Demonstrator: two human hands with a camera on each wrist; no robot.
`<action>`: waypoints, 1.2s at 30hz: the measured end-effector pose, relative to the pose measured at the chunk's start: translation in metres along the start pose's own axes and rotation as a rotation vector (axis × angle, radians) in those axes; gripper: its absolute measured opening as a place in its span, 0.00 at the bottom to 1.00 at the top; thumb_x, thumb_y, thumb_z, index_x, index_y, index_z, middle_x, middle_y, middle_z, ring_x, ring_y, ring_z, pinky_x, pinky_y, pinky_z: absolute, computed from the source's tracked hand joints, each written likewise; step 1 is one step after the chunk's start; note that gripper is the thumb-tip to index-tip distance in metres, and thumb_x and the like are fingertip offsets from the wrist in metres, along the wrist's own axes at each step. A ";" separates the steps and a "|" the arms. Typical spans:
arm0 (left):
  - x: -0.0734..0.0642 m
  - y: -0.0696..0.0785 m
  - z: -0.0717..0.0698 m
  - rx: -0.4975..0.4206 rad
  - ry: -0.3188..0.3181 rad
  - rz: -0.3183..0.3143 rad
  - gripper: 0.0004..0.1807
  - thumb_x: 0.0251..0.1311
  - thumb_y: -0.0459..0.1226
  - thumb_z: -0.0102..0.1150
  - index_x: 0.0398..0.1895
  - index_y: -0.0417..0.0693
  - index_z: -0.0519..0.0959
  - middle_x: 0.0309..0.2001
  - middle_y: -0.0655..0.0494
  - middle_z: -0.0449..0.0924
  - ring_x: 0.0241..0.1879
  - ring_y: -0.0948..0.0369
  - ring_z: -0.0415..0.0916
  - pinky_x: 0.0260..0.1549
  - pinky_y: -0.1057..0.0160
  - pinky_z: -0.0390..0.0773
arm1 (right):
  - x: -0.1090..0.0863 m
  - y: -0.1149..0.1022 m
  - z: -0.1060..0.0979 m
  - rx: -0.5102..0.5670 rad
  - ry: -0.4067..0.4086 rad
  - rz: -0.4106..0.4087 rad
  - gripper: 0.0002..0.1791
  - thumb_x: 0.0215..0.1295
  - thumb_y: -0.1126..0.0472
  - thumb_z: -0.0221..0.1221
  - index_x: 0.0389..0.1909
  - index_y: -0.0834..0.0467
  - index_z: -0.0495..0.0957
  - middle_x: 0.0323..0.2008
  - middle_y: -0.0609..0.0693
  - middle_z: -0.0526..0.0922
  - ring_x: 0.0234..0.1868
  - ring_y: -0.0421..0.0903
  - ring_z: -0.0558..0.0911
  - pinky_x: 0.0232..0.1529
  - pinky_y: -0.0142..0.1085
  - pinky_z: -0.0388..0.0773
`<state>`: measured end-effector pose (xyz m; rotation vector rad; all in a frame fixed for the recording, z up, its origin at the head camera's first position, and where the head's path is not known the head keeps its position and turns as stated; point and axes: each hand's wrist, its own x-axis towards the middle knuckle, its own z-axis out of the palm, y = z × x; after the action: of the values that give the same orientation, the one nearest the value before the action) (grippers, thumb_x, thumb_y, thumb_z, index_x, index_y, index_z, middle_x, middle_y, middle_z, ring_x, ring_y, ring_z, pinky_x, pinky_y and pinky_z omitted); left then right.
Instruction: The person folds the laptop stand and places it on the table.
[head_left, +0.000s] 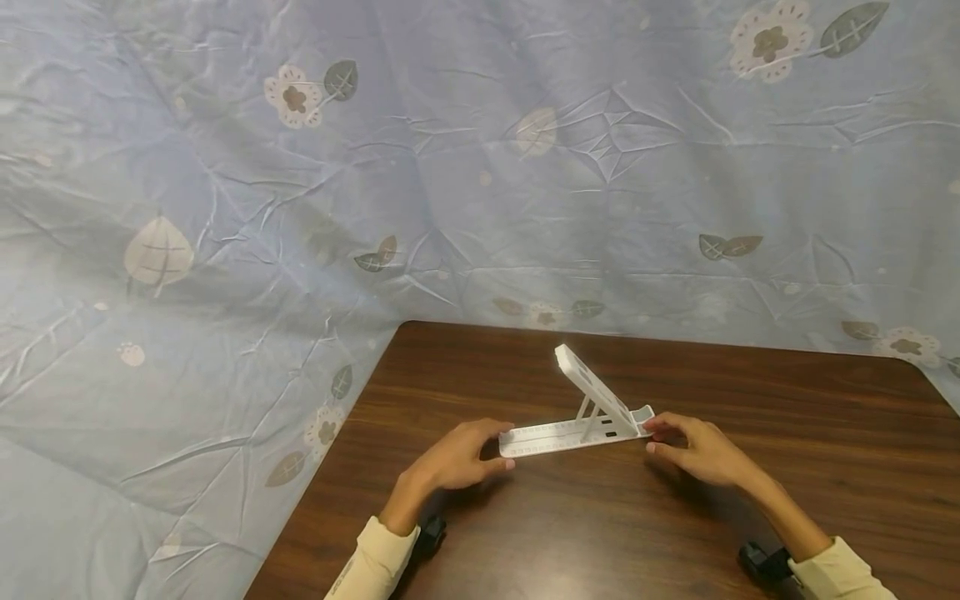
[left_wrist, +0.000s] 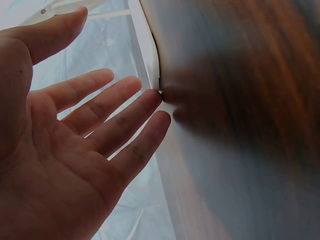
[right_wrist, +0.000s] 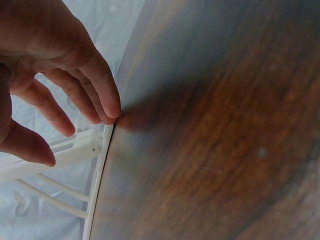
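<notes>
A white folding stand (head_left: 553,437) lies with its long slotted base on the table, its upper panel (head_left: 596,390) tilted up to the left on two thin struts. At the base's left end is my left hand (head_left: 459,457), thumb and fingers spread to either side of it. In the left wrist view those fingers are nearly straight, their tips right at the base's edge (left_wrist: 150,55). My right hand (head_left: 705,450) is at the lipped right end. Its loosely bent fingertips touch the end of the base (right_wrist: 95,195) in the right wrist view, with the thumb apart.
The brown wood-grain table (head_left: 600,533) has rounded far corners. Pale blue fabric (head_left: 480,183) printed with flowers and leaves hangs behind it and along the left side. Black straps with small devices (head_left: 431,535) sit on both wrists, by the cream sleeves (head_left: 375,557).
</notes>
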<state>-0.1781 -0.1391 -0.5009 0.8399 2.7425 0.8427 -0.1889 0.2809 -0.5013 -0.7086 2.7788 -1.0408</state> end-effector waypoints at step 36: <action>0.030 -0.008 0.002 -0.149 0.020 0.069 0.30 0.76 0.46 0.64 0.72 0.35 0.76 0.67 0.39 0.83 0.62 0.45 0.85 0.60 0.44 0.85 | -0.007 0.006 0.005 0.057 0.029 -0.010 0.20 0.77 0.52 0.65 0.61 0.60 0.82 0.58 0.58 0.89 0.59 0.60 0.88 0.57 0.55 0.86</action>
<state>-0.2056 -0.1268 -0.5064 0.9054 2.6411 1.0588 -0.1841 0.2847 -0.5093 -0.7066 2.7599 -1.1360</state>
